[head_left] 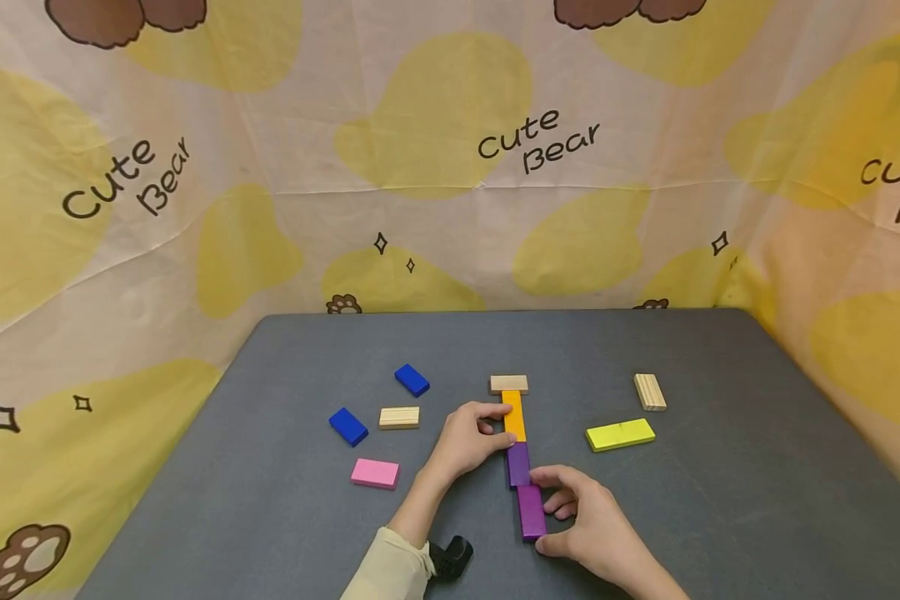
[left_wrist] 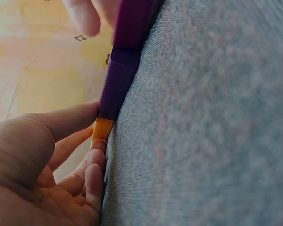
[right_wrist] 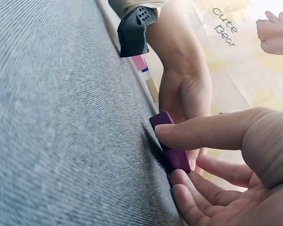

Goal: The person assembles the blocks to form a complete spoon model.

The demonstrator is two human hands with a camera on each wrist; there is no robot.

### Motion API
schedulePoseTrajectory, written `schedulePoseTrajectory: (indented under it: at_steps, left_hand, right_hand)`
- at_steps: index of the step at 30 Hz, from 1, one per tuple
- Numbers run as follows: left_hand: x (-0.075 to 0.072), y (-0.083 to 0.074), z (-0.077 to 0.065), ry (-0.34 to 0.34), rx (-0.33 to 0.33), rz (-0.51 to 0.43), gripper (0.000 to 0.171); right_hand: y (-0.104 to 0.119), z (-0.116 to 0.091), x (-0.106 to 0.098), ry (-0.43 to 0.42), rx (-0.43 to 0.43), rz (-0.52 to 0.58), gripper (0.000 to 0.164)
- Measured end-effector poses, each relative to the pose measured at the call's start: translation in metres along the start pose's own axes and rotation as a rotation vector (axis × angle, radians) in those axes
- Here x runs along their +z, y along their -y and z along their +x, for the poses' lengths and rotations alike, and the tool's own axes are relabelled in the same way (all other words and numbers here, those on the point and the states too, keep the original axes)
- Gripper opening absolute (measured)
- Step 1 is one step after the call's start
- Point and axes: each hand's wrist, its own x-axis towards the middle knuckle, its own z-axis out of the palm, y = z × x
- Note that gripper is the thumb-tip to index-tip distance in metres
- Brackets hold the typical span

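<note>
Grey desk [head_left: 270, 517] with an orange block [head_left: 515, 421] and two purple blocks [head_left: 531, 512]; yellow-blotched cream cloth [head_left: 435, 192] beyond its far edge.

A yellow-patched "Cute Bear" cloth [head_left: 435, 217] hangs behind the grey tabletop [head_left: 292, 517].

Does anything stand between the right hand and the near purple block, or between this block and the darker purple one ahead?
Nothing visible does: the right hand holds the near purple block, and in the head view that block's far end appears to meet the darker purple block, slightly offset sideways.
</note>
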Motion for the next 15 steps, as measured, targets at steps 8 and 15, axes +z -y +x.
schedulePoseTrajectory:
  at_steps: [8, 15]
  left_hand:
    - [0.0004, 0.0000, -0.0002, -0.001, 0.007, -0.001, 0.039]
    - [0.0000, -0.0007, -0.0007, -0.002, 0.010, -0.003, 0.039]
  right_hand:
    - [-0.0024, 0.0009, 0.0040, -0.007, 0.007, -0.044, 0.079]
    - [-0.0027, 0.0029, 0.0057, 0.003, -0.008, -0.051, 0.080]
